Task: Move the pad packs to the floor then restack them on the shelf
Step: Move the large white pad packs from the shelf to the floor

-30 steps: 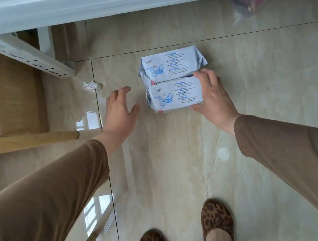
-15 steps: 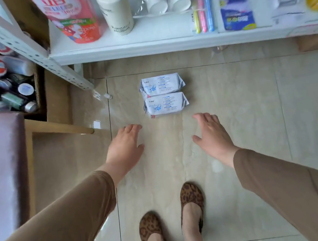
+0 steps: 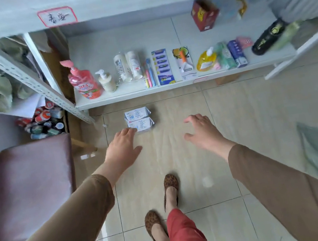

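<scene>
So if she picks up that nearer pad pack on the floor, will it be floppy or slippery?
The nearer pad pack is probably soft and squashy: its film wrapper looks puffy, with crimped ends. It likely weighs little for its size. It lies flat on the glossy floor tiles, so a push would probably slide it, not roll or tip it.

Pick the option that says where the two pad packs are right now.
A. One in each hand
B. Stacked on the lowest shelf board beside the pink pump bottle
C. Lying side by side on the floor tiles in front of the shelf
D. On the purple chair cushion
C: both pad packs lie on the floor just in front of the shelf, and the left hand and right hand hold nothing.
</scene>
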{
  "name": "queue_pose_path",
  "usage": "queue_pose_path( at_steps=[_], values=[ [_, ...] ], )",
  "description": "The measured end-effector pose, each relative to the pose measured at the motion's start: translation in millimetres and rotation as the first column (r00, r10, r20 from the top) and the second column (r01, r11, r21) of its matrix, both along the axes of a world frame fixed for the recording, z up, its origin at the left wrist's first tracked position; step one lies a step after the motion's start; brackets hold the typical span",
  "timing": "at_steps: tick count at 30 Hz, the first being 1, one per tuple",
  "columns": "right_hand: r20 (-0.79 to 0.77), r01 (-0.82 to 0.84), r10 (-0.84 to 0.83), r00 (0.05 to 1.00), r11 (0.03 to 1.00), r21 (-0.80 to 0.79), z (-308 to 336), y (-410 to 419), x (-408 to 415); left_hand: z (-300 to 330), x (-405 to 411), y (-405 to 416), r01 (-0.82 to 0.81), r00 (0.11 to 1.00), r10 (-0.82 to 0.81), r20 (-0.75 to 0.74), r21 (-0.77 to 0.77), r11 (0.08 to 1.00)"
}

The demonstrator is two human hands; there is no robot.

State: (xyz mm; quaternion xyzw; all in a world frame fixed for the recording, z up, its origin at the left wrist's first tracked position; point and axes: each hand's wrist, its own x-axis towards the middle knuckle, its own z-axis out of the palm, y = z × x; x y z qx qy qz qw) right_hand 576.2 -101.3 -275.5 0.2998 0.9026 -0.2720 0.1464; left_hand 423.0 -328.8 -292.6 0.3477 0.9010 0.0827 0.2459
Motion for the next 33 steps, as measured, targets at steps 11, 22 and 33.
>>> queue_pose_path(
  at_steps=[11, 22, 33],
  values=[
    [-0.177, -0.04, 0.06, 0.982, 0.993, 0.11, 173.3, 101.7, 67.4, 177.1, 42.5, 119.1, 0.124, 0.989, -0.116, -0.095, 0.084, 0.989],
    [-0.244, -0.116, 0.162, 0.956, 0.974, 0.193, 252.1, 278.5, 49.3, 254.9, 39.2, 268.3, 0.048, 0.984, -0.011, -0.18, 0.205, 0.978],
    [-0.377, 0.054, 0.0, 0.926, 0.99, 0.134, 278.9, 375.1, -58.9, 276.6, -53.4, 363.6, 0.06, 0.975, 0.0, -0.221, 0.263, 0.963]
  ],
)
